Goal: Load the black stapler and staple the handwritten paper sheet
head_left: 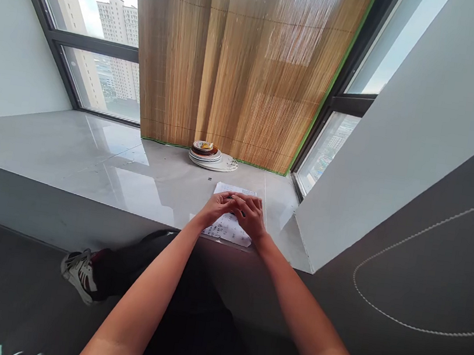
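Note:
My left hand (216,206) and my right hand (251,215) meet over a white sheet of paper (229,233) with dark writing or print on it. Their fingers are bent and pinched together at the tips. A small dark spot shows between the fingertips, too little of it to name. The paper lies flat at the front edge of the pale tiled window sill (167,170), and my hands cover its middle. Just behind the paper sits a tiny dark piece (209,179).
A stack of plates (205,158) stands at the back of the sill, before a bamboo blind (234,71). Windows flank the blind. A white beaded cord (377,308) hangs in a loop at right. My leg and shoe (81,276) are below the sill.

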A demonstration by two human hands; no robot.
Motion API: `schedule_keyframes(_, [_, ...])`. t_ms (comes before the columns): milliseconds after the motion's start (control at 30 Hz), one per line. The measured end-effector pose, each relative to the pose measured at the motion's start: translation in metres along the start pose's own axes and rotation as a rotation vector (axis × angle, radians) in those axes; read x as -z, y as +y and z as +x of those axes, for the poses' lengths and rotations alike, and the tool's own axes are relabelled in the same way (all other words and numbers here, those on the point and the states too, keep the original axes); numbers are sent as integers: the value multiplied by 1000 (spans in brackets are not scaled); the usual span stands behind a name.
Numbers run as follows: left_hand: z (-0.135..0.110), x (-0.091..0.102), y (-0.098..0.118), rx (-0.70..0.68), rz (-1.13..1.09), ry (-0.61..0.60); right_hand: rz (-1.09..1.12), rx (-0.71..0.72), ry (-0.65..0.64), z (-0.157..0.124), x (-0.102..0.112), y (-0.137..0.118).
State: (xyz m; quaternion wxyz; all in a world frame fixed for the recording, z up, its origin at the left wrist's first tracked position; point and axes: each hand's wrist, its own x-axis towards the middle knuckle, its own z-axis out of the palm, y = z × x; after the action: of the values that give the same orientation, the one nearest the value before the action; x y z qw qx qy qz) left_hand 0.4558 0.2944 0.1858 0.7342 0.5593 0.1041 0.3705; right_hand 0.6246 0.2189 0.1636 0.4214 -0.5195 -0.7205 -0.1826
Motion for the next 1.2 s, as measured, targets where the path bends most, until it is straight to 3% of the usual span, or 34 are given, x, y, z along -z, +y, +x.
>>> schedule_keyframes(133, [-5, -7, 5, 28, 6, -42, -32, 12, -31, -5, -4, -1])
schedule_keyframes(267, [-5, -9, 7, -54, 34, -28, -1, -40, 78, -4, -1, -2])
schedule_keyframes(333, [0, -5, 8, -163, 119, 97, 14, -111, 144, 0, 6, 6])
schedule_keyframes(433, [16, 14, 10, -298, 378, 448, -27, -274, 119, 8, 21, 37])
schedule_keyframes(533, [39, 50, 12, -263, 616, 713, -133, -533, -28, 15, 33, 84])
schedule_keyframes(633, [62, 90, 11, -147, 661, 791, -265, -691, -165, 17, 32, 124])
schedule_keyframes(700, [74, 110, 8, -113, 668, 775, -299, -730, -173, 14, 24, 141])
schedule_keyframes(800, [87, 125, -3, -94, 699, 694, -296, -736, -158, 8, 10, 154])
schedule_keyframes(1000, [91, 126, -23, -79, 1027, 496, -258, -690, -235, 4, 4, 159])
schedule_keyframes(1200, [77, 123, -15, -1, 1469, 358, -257, -684, -384, 8, 4, 152])
